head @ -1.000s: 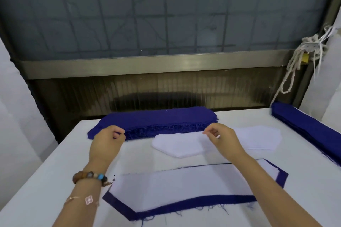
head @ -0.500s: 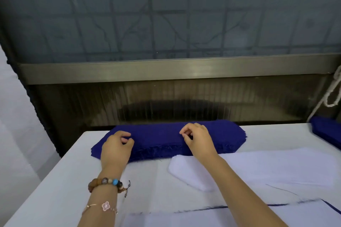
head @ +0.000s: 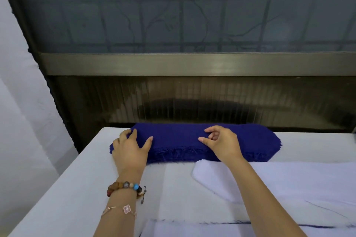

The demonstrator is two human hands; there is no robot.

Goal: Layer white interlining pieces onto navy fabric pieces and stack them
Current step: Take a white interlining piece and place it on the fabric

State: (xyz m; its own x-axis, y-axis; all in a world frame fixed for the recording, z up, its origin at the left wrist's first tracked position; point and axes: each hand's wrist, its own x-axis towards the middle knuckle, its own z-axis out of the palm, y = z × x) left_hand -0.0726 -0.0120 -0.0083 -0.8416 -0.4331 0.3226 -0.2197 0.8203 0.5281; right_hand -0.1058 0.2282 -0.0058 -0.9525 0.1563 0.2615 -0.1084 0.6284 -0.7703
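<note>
**Two hands on a stack of navy fabric**

A thick stack of navy fabric pieces (head: 177, 138) lies at the far edge of a white table (head: 77, 188), its long axis running from 9 to 3 o'clock, with tapered ends and a frayed, thready near edge. The left hand (head: 131, 150), fingers spread, rests flat on the stack's 9 o'clock end. The right hand (head: 221, 144) rests on top near the middle, thumb and forefinger apart, the other fingers loosely curled, gripping nothing. Smooth white interlining pieces (head: 279, 183) lie at 4 o'clock from the right hand, touching the stack's near edge.
</note>
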